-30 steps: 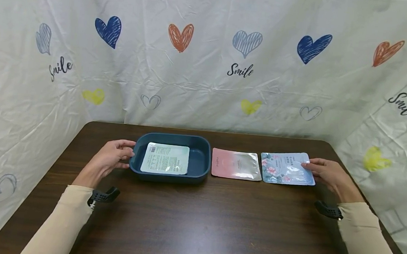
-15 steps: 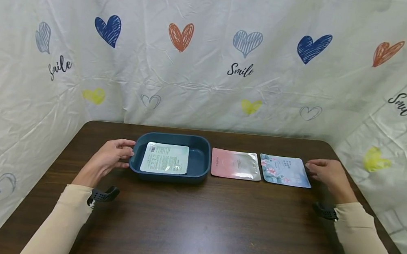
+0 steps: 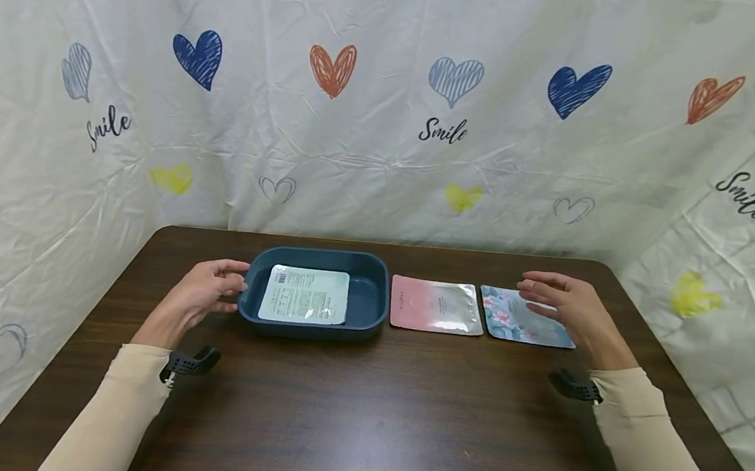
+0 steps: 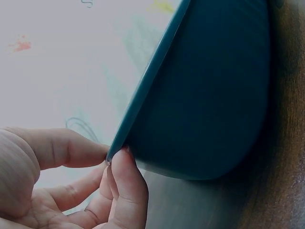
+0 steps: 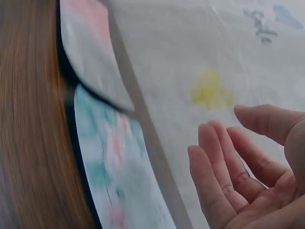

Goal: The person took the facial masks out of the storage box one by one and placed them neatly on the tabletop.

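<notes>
My left hand (image 3: 197, 298) pinches the left rim of a dark blue plastic tray (image 3: 372, 292) between thumb and fingertips; the left wrist view shows the fingers (image 4: 128, 181) at that rim. Inside the tray lies a pale green printed packet (image 3: 305, 295). A pink and silver foil packet (image 3: 437, 306) rests on the table just right of the tray. Beside it is a light blue floral packet (image 3: 509, 322), partly covered in the head view by my right hand (image 3: 568, 307). That hand is empty, its fingers (image 5: 209, 186) loosely bent and raised over the packet.
All of it stands towards the far edge of a dark brown wooden table (image 3: 360, 416). A white cloth (image 3: 368, 189) printed with hearts and "Smile" hangs behind and along both sides. A black band (image 3: 191, 363) is worn on each wrist.
My right hand has let go of the light blue packet, which now lies flat on the table, then moved left and up over it. The left hand stays at the tray.
</notes>
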The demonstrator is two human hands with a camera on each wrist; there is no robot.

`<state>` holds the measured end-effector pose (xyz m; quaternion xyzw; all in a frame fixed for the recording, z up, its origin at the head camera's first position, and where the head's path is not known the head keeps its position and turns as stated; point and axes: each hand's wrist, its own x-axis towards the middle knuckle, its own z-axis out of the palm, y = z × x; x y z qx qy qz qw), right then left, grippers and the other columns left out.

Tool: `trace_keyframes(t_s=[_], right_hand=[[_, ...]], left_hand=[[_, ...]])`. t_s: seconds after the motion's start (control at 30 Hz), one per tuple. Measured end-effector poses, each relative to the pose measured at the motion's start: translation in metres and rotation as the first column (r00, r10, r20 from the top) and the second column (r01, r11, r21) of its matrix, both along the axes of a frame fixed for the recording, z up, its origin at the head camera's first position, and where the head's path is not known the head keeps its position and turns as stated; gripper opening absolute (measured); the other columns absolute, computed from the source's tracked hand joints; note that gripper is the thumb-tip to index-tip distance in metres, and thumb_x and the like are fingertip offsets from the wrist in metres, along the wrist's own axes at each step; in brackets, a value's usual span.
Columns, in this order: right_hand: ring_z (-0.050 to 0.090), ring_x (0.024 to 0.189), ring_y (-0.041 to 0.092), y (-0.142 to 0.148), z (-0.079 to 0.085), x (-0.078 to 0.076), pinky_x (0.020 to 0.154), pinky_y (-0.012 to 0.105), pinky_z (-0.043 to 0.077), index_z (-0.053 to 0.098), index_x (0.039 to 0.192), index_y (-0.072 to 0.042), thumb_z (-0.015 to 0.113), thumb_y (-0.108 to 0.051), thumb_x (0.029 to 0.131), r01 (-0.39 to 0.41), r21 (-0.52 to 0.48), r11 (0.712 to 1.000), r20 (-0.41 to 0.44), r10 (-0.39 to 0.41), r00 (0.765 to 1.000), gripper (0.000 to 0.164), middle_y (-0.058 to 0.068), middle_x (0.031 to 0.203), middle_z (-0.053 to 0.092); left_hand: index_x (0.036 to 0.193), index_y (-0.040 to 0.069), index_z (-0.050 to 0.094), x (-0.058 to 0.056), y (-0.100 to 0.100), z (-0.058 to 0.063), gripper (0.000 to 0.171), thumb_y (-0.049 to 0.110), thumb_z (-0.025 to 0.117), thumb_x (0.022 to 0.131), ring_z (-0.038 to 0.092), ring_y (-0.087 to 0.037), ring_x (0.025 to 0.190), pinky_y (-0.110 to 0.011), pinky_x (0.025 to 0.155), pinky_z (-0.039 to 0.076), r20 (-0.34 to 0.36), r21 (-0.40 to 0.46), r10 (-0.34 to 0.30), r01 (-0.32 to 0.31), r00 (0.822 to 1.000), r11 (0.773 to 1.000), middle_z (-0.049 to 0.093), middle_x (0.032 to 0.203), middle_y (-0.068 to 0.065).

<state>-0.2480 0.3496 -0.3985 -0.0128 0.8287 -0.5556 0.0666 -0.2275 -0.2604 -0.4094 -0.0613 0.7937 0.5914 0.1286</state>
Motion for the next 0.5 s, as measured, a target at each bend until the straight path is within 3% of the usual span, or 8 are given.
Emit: trace_keyframes(t_s=[0.27,0.5], right_hand=[[0.07,0.109,0.013,-0.046,0.012,-0.003,0.093,0.032,0.057,0.051,0.142,0.0,0.061,-0.035,0.102,-0.085,-0.148,0.985,0.014,0.089,0.996,0.054,-0.003,0.119,0.072],[0.068,0.116,0.024,-0.084,0.02,-0.009,0.097,0.035,0.055,0.05,0.142,0.002,0.062,-0.026,0.102,-0.186,-0.287,0.94,0.01,0.197,0.98,0.051,0.008,0.122,0.071]], left_hand=[[0.153,0.005,0.04,-0.001,-0.001,0.001,0.055,0.014,0.057,0.102,0.064,-0.031,0.109,-0.033,0.087,0.059,0.005,0.006,-0.005,0.005,1.0,1.0,0.056,0.137,-0.025],[0.153,0.003,0.04,-0.001,0.0,0.002,0.055,0.012,0.056,0.102,0.063,-0.031,0.108,-0.032,0.085,0.06,0.009,0.006,-0.01,0.009,1.0,1.0,0.056,0.137,-0.027]])
